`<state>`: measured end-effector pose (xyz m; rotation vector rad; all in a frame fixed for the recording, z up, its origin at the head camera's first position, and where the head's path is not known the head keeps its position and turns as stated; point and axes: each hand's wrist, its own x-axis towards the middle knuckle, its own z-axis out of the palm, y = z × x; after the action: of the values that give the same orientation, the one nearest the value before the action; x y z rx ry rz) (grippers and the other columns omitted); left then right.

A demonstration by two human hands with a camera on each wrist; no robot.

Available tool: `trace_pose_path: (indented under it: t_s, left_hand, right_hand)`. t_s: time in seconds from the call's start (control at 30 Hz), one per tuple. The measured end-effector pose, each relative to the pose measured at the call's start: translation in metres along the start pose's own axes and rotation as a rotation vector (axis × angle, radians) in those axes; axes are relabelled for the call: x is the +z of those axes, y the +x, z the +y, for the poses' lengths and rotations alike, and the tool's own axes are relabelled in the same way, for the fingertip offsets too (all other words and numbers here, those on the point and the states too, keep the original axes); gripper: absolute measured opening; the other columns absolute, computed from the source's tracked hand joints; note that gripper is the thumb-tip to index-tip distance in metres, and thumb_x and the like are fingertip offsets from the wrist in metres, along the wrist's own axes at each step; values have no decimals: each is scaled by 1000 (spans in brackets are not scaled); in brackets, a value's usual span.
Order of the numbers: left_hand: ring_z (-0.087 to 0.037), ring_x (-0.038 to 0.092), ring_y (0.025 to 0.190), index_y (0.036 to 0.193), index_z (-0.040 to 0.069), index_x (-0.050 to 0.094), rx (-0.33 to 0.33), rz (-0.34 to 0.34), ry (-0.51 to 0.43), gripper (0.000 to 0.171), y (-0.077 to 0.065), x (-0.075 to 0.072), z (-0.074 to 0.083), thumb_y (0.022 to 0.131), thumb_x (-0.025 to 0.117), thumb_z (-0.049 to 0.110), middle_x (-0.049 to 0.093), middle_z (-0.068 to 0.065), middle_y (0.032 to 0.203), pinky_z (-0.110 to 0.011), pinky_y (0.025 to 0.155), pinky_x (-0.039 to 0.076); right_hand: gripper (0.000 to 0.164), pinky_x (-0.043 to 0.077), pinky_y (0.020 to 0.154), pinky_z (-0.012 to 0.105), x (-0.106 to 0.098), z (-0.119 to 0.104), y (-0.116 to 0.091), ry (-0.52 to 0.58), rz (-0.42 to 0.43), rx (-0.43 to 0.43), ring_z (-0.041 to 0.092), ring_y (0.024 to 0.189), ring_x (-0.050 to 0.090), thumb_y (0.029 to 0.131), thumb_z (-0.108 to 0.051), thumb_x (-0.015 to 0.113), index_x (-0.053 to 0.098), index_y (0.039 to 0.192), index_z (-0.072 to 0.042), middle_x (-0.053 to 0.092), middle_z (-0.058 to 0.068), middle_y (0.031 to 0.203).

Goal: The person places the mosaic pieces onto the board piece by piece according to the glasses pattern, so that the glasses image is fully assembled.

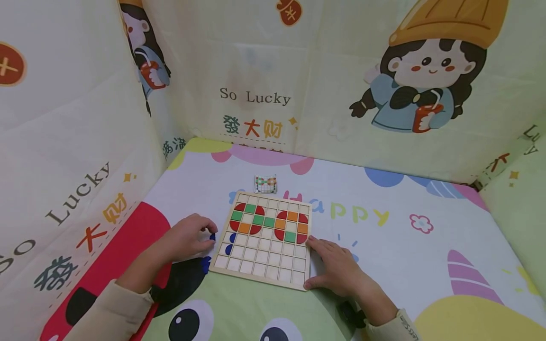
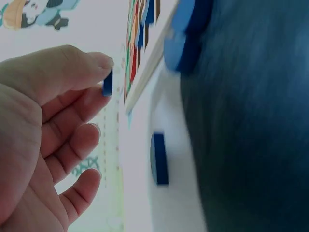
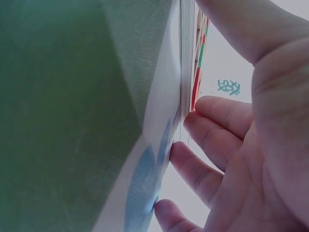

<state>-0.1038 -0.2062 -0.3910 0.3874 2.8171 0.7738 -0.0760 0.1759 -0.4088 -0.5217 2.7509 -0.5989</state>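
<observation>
A square wooden grid board (image 1: 260,258) lies on the table between the hands. Red rounded pieces and green and orange square tiles fill parts of its far rows. Small blue rounded pieces (image 1: 229,249) sit in its left column. Just off the left edge, my left hand (image 1: 187,239) pinches another blue rounded piece (image 2: 108,82) between thumb and index finger, the other fingers loosely bent. My right hand (image 1: 339,265) touches the board's right edge, fingers extended along it and thumb at the near corner. In the right wrist view, fingertips (image 3: 193,121) meet the board's side.
More blue pieces (image 1: 206,264) lie by the board's near left corner; the left wrist view shows a separate blue piece (image 2: 159,158) on the cloth. Beyond the board's far edge is a small pattern card (image 1: 266,183). Printed fabric walls (image 1: 324,94) enclose the table.
</observation>
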Motion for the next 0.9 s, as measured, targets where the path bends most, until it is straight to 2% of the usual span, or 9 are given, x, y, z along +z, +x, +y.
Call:
trace_pose_path:
  t_s: [0.17,0.3,0.63,0.7,0.9]
  left_hand:
    - [-22,57,96,101,12,70,88,4,28,32,-11,8,11,75,87,17,62,-5,102,-33,72,58]
    - [-18,57,93,98,14,71,116,-4,46,30,-16,15,18,74,88,21,63,0,97,-31,73,55]
    - [-12,53,87,93,18,71,83,-28,44,27,-15,29,28,74,89,23,60,5,93,-29,71,52]
    - [-12,53,86,93,18,71,92,-27,51,25,-16,30,29,75,88,24,60,6,91,-29,71,52]
    - [-11,53,84,90,19,71,194,-9,77,21,-17,35,27,77,87,25,59,10,87,-30,72,51]
  right_hand:
    - [104,33,104,62,0,0,0,3,0,0,35,137,41,65,-56,88,47,149,-9,47,9,151]
    - [104,33,104,62,0,-1,0,5,-3,0,35,137,41,65,-56,88,47,149,-9,47,9,151]
    - [103,33,105,62,-1,-1,0,1,-3,2,35,138,41,65,-55,88,47,148,-9,47,10,151]
    - [103,33,105,62,-1,-2,0,0,-2,2,35,137,41,65,-54,88,47,148,-9,47,10,151]
    - [103,33,105,62,-1,-2,0,3,1,-1,35,137,41,65,-53,89,48,148,-9,47,10,151]
